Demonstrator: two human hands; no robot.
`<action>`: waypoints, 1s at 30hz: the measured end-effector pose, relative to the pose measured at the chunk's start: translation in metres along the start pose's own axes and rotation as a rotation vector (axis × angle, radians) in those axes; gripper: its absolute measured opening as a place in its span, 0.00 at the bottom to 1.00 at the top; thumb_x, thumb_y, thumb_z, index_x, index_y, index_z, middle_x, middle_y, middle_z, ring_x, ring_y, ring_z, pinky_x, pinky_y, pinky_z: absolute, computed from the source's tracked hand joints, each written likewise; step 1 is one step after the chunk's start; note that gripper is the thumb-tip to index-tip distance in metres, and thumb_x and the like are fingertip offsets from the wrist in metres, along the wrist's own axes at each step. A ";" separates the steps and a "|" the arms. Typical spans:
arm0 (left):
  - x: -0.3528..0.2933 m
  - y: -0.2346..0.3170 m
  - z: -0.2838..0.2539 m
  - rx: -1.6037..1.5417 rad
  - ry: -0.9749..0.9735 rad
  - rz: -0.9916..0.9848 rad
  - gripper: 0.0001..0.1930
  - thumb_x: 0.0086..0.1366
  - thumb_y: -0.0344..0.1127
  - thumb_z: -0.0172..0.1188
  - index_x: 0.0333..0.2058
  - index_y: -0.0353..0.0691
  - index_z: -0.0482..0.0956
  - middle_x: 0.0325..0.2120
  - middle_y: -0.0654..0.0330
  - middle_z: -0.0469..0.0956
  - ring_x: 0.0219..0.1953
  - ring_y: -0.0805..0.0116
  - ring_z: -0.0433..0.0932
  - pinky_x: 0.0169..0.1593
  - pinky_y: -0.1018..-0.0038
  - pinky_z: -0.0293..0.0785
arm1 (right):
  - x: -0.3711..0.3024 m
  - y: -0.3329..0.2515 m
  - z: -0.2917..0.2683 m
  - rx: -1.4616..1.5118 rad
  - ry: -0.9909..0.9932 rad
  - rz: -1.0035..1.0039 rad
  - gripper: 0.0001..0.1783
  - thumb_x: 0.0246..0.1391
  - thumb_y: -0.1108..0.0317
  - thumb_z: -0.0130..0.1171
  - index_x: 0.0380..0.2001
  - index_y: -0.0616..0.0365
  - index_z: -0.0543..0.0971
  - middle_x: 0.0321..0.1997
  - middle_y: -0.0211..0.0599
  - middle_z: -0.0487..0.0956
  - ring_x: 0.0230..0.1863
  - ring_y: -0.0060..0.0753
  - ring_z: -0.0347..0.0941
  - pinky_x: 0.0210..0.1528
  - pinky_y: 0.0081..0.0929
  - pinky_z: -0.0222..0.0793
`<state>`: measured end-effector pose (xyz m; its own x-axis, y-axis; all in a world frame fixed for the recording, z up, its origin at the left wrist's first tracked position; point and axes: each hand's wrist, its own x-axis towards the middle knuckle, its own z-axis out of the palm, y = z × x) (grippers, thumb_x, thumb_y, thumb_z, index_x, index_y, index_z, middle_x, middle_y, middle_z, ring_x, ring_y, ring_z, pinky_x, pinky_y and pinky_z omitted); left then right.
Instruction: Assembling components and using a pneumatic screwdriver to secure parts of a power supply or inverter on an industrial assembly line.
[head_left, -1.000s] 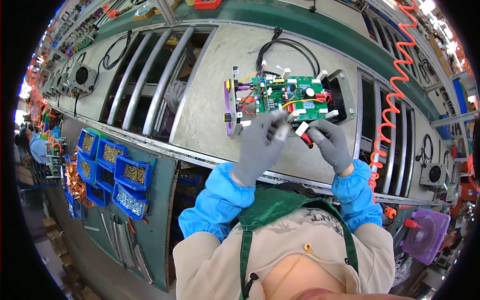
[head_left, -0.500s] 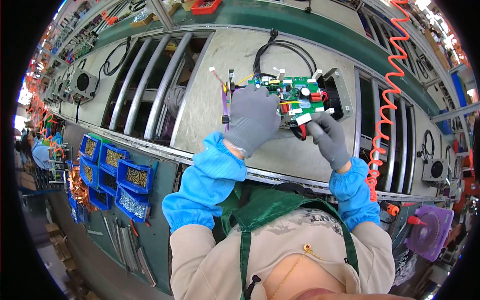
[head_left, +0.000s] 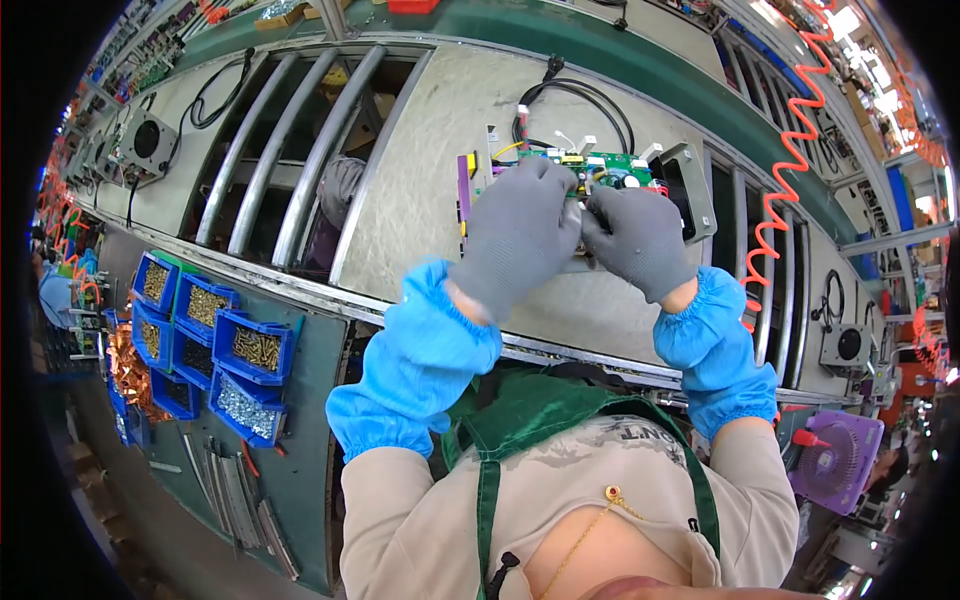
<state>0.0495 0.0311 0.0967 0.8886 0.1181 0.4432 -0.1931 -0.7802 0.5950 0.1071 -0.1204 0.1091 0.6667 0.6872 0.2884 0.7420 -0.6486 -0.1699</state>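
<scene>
Blue bins (head_left: pixel 248 408) of loose fasteners sit at your far left, well apart from the work; one stray piece carried over on a glove could drop among the components and cause a short. Nearer, the purple panel (head_left: pixel 464 190) stands at the unit's left end, with a yellow wire (head_left: pixel 508 150) beside it that your left hand (head_left: pixel 520 240) could snag and tug loose. That hand's fingers curl over the green circuit board (head_left: pixel 615 162), which lies between panel and fan above the pale surface (head_left: pixel 400 190); I cannot tell whether they grip anything. Your right hand (head_left: pixel 640 240) is just beside it, fingers bent, its hold hidden too. Pressing off-centre there could flex the board or bend pins. Further right, bumping the grey bracket (head_left: pixel 703 200) by the black fan (head_left: pixel 684 190) might skew everything.
</scene>
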 end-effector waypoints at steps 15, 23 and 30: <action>-0.076 -0.044 0.084 -1.076 -0.380 -0.612 0.18 0.60 0.41 0.56 0.45 0.35 0.75 0.28 0.59 0.77 0.30 0.73 0.75 0.34 0.74 0.71 | -0.004 0.010 -0.019 0.742 -0.335 0.541 0.13 0.54 0.71 0.53 0.42 0.62 0.80 0.29 0.35 0.79 0.31 0.25 0.76 0.33 0.24 0.73; -0.069 -0.045 0.094 -1.483 -0.391 -0.753 0.15 0.62 0.33 0.55 0.48 0.38 0.74 0.40 0.61 0.77 0.40 0.72 0.75 0.44 0.75 0.72 | 0.005 -0.020 -0.007 -0.193 -0.198 0.083 0.07 0.46 0.64 0.58 0.27 0.55 0.80 0.22 0.38 0.77 0.27 0.43 0.74 0.30 0.38 0.70; -0.065 -0.048 0.093 -1.614 -0.410 -0.736 0.16 0.63 0.32 0.55 0.50 0.39 0.70 0.41 0.61 0.77 0.40 0.72 0.75 0.44 0.76 0.72 | 0.026 -0.027 -0.005 -0.394 -0.340 0.203 0.09 0.47 0.63 0.55 0.25 0.54 0.80 0.24 0.41 0.78 0.30 0.44 0.76 0.34 0.40 0.70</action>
<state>0.0396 0.0041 -0.0231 0.9556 -0.2105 -0.2063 0.2947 0.6774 0.6740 0.1043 -0.0871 0.1263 0.8273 0.5599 -0.0451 0.5571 -0.8076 0.1936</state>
